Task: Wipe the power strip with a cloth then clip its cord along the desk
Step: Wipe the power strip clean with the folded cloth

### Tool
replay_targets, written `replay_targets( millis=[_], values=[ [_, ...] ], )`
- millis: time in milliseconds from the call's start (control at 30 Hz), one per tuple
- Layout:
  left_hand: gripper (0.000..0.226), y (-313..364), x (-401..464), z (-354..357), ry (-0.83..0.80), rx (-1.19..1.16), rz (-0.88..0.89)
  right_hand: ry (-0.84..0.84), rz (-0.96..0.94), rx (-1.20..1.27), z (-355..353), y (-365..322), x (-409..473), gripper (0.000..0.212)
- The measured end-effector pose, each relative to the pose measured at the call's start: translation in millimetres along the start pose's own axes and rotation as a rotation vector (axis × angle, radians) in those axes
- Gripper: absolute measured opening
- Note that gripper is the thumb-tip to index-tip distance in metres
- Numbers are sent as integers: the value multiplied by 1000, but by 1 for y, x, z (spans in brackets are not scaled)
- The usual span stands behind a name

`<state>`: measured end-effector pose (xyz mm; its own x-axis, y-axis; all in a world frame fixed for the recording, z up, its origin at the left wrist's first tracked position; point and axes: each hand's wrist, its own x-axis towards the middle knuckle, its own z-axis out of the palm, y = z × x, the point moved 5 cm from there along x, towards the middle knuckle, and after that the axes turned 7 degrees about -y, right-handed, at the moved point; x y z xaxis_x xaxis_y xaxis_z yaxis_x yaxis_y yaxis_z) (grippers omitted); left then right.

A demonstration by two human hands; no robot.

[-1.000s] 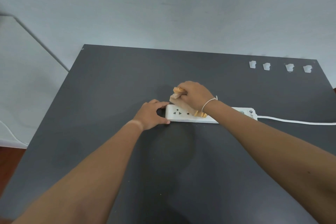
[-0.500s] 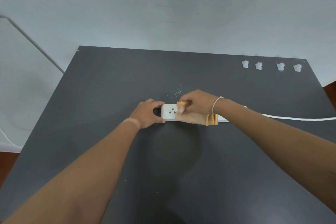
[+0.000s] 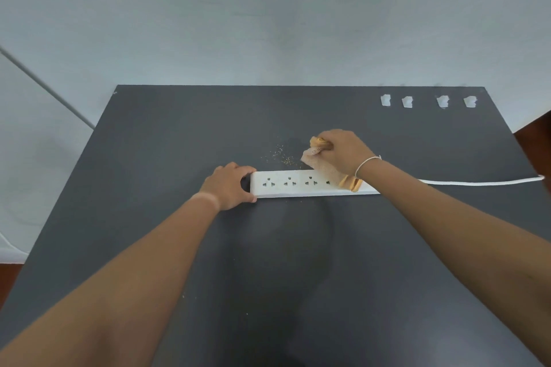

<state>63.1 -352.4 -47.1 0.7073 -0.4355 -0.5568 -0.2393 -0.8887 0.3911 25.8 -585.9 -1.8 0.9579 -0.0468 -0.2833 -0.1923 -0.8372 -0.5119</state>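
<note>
A white power strip (image 3: 298, 186) lies flat across the middle of the dark desk (image 3: 179, 128). My left hand (image 3: 231, 185) grips its left end between thumb and fingers. My right hand (image 3: 343, 152) is closed on a beige and orange cloth (image 3: 319, 158), which drapes over the strip's far edge near its right part. The strip's right end is hidden under my right wrist. Its white cord (image 3: 483, 182) runs off to the right across the desk. Several white cable clips (image 3: 385, 100) sit in a row at the desk's far right.
Small yellowish crumbs (image 3: 281, 156) are scattered on the desk just behind the strip. A pale wall (image 3: 268, 24) stands right behind the desk's far edge. The desk's right edge (image 3: 507, 125) drops to a brown floor.
My right hand has swept the cloth to the right and back, off the strip's left sockets, which now show. Crumbs lie behind the strip. My left hand stays on the left end.
</note>
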Motion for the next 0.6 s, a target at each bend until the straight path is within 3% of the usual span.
replay_targets(
  millis=[133,267,400,433,533,600],
  values=[
    [64,4,-3,-2,-11,52,-30,-285,-23,-39,20,-4,-9,16],
    [63,13,-6,-5,-11,147,-58,-48,29,-35,-1,9,-8,10],
    [63,18,-8,-8,-15,223,-108,-315,5,-5,11,4,-17,27],
    [65,21,-9,-8,-14,270,-132,-306,16,-41,12,7,-17,26],
    [89,39,-6,-8,-18,466,-182,-62,29,11,-6,19,-14,26],
    [99,59,-2,-5,-32,492,-117,-78,-13,103,-10,16,-17,30]
  ],
)
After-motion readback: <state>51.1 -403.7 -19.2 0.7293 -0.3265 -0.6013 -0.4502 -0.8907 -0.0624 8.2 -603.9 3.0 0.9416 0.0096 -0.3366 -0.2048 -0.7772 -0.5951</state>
